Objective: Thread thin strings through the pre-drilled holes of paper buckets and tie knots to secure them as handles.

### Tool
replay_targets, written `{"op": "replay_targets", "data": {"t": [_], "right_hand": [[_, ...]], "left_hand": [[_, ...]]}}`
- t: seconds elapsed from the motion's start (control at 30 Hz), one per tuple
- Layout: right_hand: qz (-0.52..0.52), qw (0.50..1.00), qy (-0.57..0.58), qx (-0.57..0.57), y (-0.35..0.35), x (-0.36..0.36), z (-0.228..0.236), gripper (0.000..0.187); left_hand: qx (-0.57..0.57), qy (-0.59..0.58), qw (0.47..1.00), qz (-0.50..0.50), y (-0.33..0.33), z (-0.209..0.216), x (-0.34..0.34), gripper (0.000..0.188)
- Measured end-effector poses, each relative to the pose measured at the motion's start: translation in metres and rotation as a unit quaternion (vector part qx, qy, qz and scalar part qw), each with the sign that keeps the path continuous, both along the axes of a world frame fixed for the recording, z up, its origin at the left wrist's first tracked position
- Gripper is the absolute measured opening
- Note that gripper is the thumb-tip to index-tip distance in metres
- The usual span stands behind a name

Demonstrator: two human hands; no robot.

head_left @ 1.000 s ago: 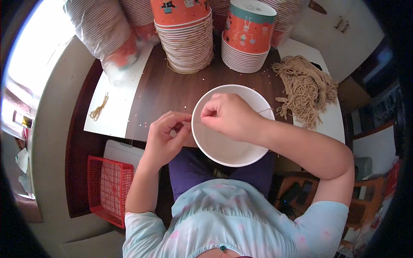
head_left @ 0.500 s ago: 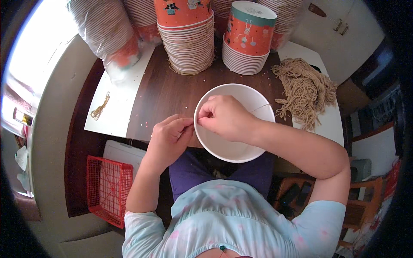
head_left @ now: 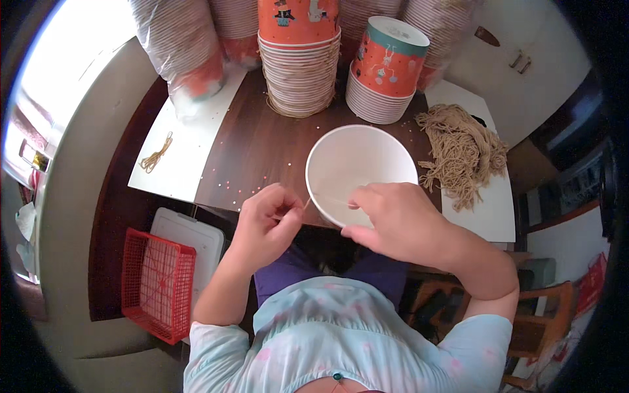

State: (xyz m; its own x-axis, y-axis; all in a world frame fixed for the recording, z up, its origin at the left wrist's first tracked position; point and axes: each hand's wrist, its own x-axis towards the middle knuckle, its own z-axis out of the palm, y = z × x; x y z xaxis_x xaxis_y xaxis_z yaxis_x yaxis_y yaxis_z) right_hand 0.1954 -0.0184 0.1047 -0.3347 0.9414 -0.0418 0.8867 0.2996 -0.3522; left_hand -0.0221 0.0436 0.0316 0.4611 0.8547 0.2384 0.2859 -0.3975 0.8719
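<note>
A white-lined paper bucket [head_left: 360, 147] sits in front of me on the table, its open mouth up. At its left rim, the fingertips of my left hand [head_left: 267, 219] are pinched on a thin tan cord [head_left: 307, 204]. The cord runs faintly from there across the bucket's mouth toward my right hand [head_left: 403, 219]. That hand is over the near right rim, with thumb and forefinger apart; its other fingers are partly hidden. Where the cord ends at the right hand is too faint to make out.
Behind stand a tall stack of orange buckets [head_left: 299, 72], a shorter stack [head_left: 380, 98], and plastic-wrapped stacks [head_left: 173, 46]. A heap of tan cords [head_left: 462, 150] lies right, a small cord bundle [head_left: 156, 156] left. A red basket [head_left: 157, 285] is lower left.
My right hand has drawn back from the left rim toward the near right side, and its thumb and forefinger have parted. My left hand has moved slightly down. The view has shifted a little.
</note>
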Motion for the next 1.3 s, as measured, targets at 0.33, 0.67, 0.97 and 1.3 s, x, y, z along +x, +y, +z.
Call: {"op": "replay_targets", "data": {"t": [0.33,0.67,0.97,1.3], "right_hand": [[0.005,0.949,-0.058,0.311,-0.008,-0.013,-0.03,0.008],[0.17,0.922,-0.045,0.344,-0.031,-0.053,-0.056,0.006],[0.185,0.955,0.065,0.221,0.028,-0.011,-0.01,0.016],[0.165,0.93,-0.025,0.328,0.004,-0.027,-0.026,0.013]], "left_hand": [[-0.259,-0.347,0.886,-0.164,0.0,-0.01,0.012,0.01],[-0.252,-0.37,0.893,-0.054,-0.039,-0.02,0.027,0.023],[-0.163,-0.253,0.953,-0.041,-0.037,-0.023,0.023,0.019],[0.066,-0.148,0.986,0.038,-0.041,-0.029,0.026,0.024]]}}
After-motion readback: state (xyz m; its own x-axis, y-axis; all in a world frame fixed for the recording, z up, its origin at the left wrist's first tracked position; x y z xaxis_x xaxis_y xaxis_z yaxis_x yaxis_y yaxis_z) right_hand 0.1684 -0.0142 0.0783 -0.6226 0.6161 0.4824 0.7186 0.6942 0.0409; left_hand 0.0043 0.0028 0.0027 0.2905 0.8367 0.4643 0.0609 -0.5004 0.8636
